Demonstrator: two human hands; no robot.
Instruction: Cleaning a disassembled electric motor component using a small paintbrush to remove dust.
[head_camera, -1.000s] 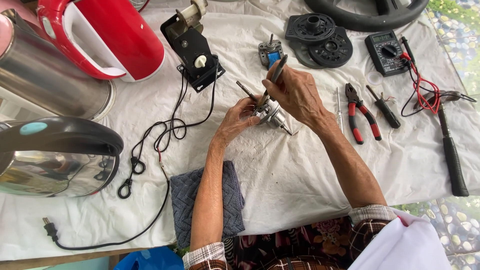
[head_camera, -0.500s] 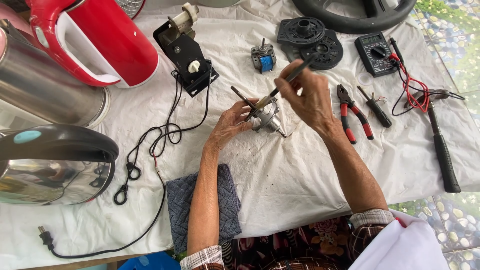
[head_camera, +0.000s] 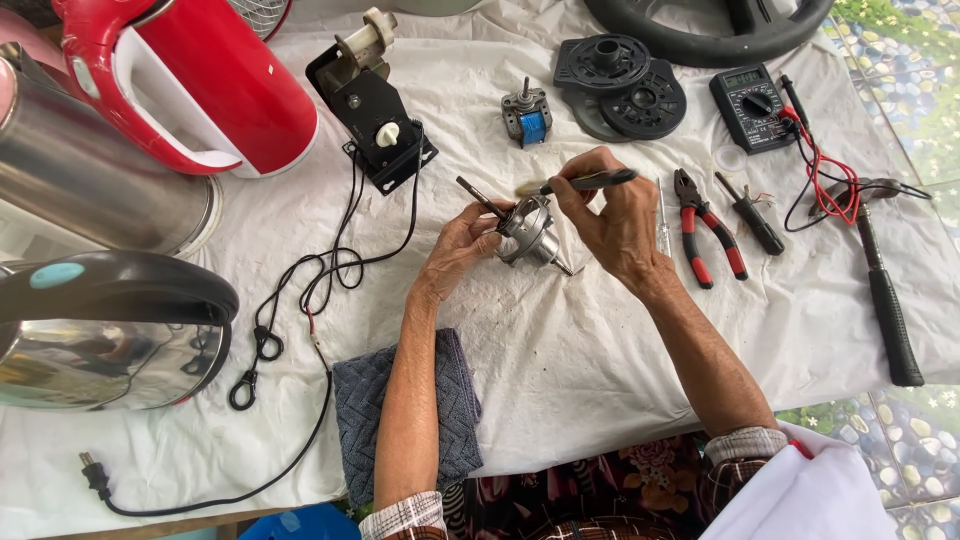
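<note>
Tilted flatter than before, the thin dark brush (head_camera: 585, 182) is gripped in right-hand fingers (head_camera: 570, 200); left-hand fingers (head_camera: 480, 222) clasp the small silver metal motor (head_camera: 528, 232) with its dark shaft.

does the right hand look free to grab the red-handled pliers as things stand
Probably not straight away. The right hand is pinching a small brush over the metal motor. The red-handled pliers lie close beside it on the white cloth, with nothing between, so only the brush hinders a grab.

View: one head-worn camera | Facing: looking steeply down over the forearms onto a white cloth-covered table (head_camera: 560, 360) | Distance: sitting close, within arm's reach | Overlap: nothing being shared, single view
</note>
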